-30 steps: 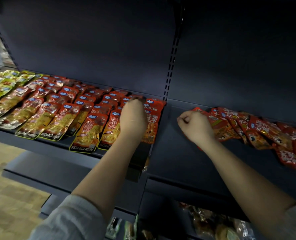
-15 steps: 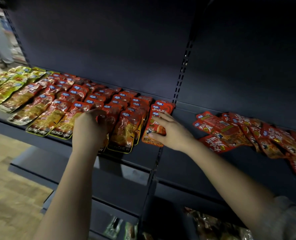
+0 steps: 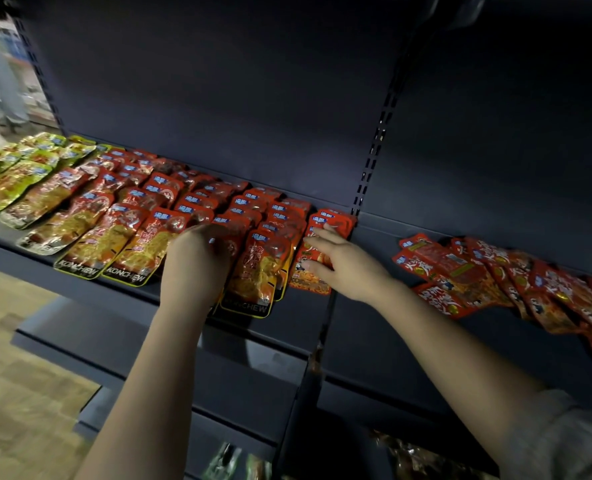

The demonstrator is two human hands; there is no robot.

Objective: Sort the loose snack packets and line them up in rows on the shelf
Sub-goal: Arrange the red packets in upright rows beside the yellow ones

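Red snack packets (image 3: pixel 183 216) lined in overlapping rows on the dark shelf (image 3: pixel 287 327). Left hand (image 3: pixel 194 265) resting on a front packet, fingers curled over it. Right hand (image 3: pixel 343 265) flat on the end row's packet (image 3: pixel 310 280), fingers spread. Loose red packets (image 3: pixel 488 275) heaped further right.

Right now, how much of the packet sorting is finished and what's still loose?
Done: overlapping rows of red packets and green packets fill the left shelf bay. In hand: the left hand rests on a front row, and the right hand presses flat on the rightmost row. Left: a loose pile of red packets in the right bay.
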